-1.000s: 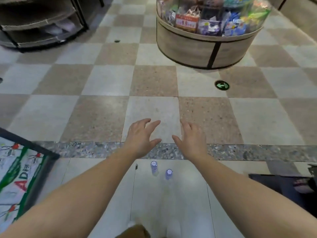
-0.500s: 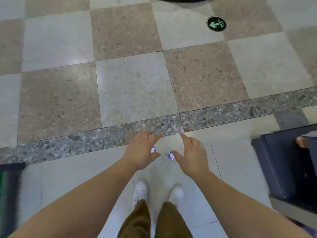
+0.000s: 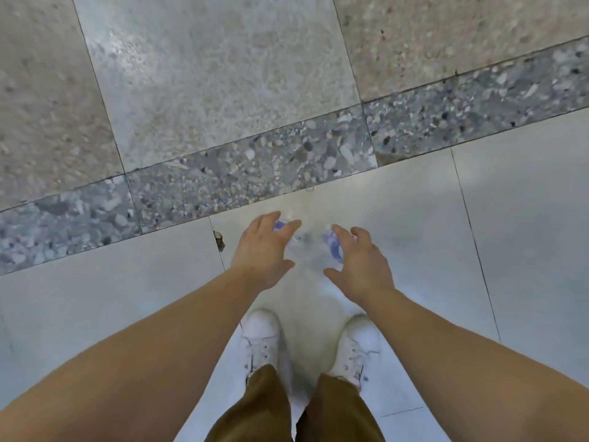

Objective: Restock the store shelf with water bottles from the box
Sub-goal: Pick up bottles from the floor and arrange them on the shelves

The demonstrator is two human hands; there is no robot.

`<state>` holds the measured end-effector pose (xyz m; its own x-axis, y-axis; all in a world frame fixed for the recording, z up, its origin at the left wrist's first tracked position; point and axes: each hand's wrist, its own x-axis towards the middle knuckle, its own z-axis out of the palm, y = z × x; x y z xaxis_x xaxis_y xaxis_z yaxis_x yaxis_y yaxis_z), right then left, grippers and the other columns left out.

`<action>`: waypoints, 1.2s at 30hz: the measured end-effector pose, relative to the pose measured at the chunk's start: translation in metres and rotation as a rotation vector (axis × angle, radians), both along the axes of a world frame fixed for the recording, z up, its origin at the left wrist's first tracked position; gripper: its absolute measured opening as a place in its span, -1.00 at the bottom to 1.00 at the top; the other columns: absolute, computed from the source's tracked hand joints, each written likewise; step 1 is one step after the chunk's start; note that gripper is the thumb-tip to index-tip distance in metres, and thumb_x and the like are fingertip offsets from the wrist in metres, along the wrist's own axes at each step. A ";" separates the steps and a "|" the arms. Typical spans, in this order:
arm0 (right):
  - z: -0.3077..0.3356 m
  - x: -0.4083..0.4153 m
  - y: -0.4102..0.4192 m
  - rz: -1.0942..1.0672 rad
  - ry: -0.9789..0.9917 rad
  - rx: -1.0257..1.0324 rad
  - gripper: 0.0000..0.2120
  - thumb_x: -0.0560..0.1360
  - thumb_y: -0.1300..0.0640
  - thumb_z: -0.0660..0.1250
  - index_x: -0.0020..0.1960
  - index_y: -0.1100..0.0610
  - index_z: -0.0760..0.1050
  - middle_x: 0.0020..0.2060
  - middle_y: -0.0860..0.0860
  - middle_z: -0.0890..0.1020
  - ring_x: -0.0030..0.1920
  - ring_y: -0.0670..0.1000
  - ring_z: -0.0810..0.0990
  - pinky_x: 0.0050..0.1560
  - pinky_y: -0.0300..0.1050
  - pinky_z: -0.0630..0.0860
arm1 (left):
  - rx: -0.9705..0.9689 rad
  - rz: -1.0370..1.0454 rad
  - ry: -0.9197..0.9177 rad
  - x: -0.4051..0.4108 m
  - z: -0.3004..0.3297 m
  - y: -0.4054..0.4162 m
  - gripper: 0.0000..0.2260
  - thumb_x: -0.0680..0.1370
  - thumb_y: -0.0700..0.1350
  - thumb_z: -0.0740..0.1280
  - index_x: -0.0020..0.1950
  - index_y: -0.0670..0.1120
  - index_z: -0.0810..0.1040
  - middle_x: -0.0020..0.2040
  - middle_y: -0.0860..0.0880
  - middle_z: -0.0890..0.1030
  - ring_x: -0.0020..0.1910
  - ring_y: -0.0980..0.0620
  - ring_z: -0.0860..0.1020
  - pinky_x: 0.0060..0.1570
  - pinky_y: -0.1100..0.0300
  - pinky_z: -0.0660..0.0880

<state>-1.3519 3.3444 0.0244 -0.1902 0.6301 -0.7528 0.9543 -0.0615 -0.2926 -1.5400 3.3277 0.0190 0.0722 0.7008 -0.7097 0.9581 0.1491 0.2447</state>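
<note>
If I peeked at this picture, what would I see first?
Two bare hands, the left hand and the right hand, spread open over two clear water bottles with purple labels on the pale floor. Below them are white shoes, and a speckled grey stone strip runs across above.
</note>
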 end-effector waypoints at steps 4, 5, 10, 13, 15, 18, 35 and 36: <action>-0.032 0.004 -0.002 -0.031 0.014 0.027 -0.45 0.53 0.14 0.31 0.46 -0.10 0.26 0.46 0.00 0.24 0.18 0.14 0.52 -0.03 -0.13 0.40 | 0.008 0.084 0.037 0.005 -0.026 0.003 -0.45 0.55 -0.25 0.29 0.50 0.05 0.27 0.55 -0.06 0.15 0.44 -0.16 0.26 0.25 0.01 0.38; -0.034 0.005 0.000 -0.044 0.018 0.044 -0.49 0.53 0.17 0.28 0.43 -0.09 0.30 0.43 -0.01 0.28 0.14 0.13 0.53 -0.08 -0.16 0.37 | 0.023 0.093 0.044 0.007 -0.027 0.005 -0.49 0.55 -0.28 0.26 0.47 0.02 0.32 0.52 -0.06 0.20 0.40 -0.16 0.30 0.20 0.03 0.39; 0.007 0.011 0.008 -0.100 0.034 0.079 -0.59 0.57 0.16 0.19 0.40 -0.05 0.35 0.39 0.04 0.35 0.10 0.16 0.56 -0.03 -0.10 0.45 | 0.034 0.116 0.010 0.017 0.011 0.008 -0.52 0.53 -0.31 0.23 0.42 0.00 0.37 0.44 -0.07 0.31 0.27 -0.19 0.39 0.12 0.02 0.40; 0.068 0.017 0.013 -0.107 0.053 0.092 -0.58 0.57 0.12 0.21 0.42 -0.06 0.33 0.40 0.03 0.36 0.11 0.16 0.57 0.03 -0.07 0.50 | 0.055 0.109 -0.054 0.030 0.067 0.011 -0.51 0.51 -0.31 0.24 0.42 0.00 0.38 0.41 -0.07 0.33 0.25 -0.18 0.42 0.13 0.01 0.43; 0.118 0.022 0.018 -0.125 0.066 0.117 -0.55 0.55 0.12 0.26 0.43 -0.05 0.33 0.39 0.03 0.37 0.11 0.15 0.58 0.05 -0.07 0.51 | 0.072 0.079 -0.072 0.038 0.115 0.017 -0.52 0.51 -0.29 0.27 0.41 0.00 0.38 0.40 -0.07 0.35 0.24 -0.18 0.44 0.11 0.03 0.43; 0.207 0.033 0.026 -0.189 0.074 0.169 -0.49 0.52 0.13 0.29 0.45 -0.04 0.29 0.38 0.02 0.39 0.16 0.15 0.56 0.11 -0.06 0.48 | 0.133 0.023 -0.091 0.048 0.199 0.029 -0.51 0.50 -0.27 0.29 0.42 -0.01 0.38 0.38 -0.08 0.37 0.21 -0.19 0.47 0.07 0.02 0.46; 0.698 0.235 -0.125 -0.757 0.076 0.535 -0.60 0.17 -0.05 0.50 -0.05 0.07 0.52 -0.17 -0.05 0.61 -0.15 -0.01 0.59 -0.13 -0.05 0.55 | 0.219 -0.413 -0.620 0.240 0.690 0.006 -0.64 0.33 -0.25 0.51 0.02 -0.02 0.48 -0.20 0.05 0.50 -0.33 0.08 0.46 -0.46 0.39 0.36; 0.718 0.252 -0.143 -0.792 0.097 0.577 -0.61 0.17 -0.04 0.51 -0.08 0.08 0.52 -0.20 -0.06 0.60 -0.17 -0.02 0.58 -0.15 -0.05 0.54 | 0.208 -0.438 -0.661 0.261 0.710 -0.008 -0.66 0.33 -0.28 0.50 -0.04 0.00 0.46 -0.22 0.06 0.50 -0.35 0.11 0.45 -0.47 0.39 0.36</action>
